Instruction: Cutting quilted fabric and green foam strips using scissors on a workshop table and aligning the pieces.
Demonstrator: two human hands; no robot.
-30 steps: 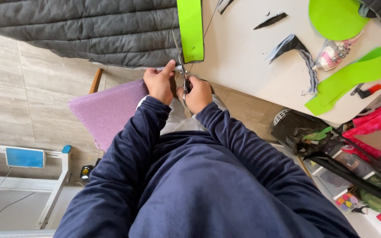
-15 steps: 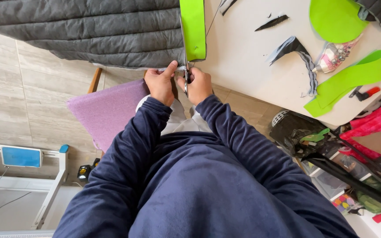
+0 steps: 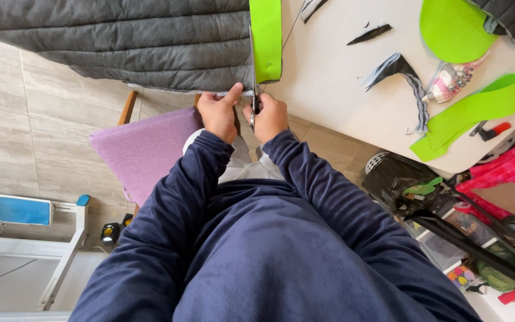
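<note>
My dark blue sleeves fill the near view, both arms reaching to the table's near edge. Left hand (image 3: 219,113) is curled, thumb pressing the hem of the grey quilted fabric (image 3: 126,42) against the edge. Right hand (image 3: 267,116) is closed around the handles of scissors (image 3: 253,89), blades pointing away along the left side of a bright green strip (image 3: 266,37); the strip lies on the white table (image 3: 335,83), its left side on the quilted fabric. Purple cushioned chair (image 3: 141,149) sits under my left arm, just beside the table. Farther right on the table: a dark fabric scrap (image 3: 403,74), a curved green band (image 3: 469,116), a round green piece (image 3: 451,28). A black bin (image 3: 397,179) stands on the floor at right.
</note>
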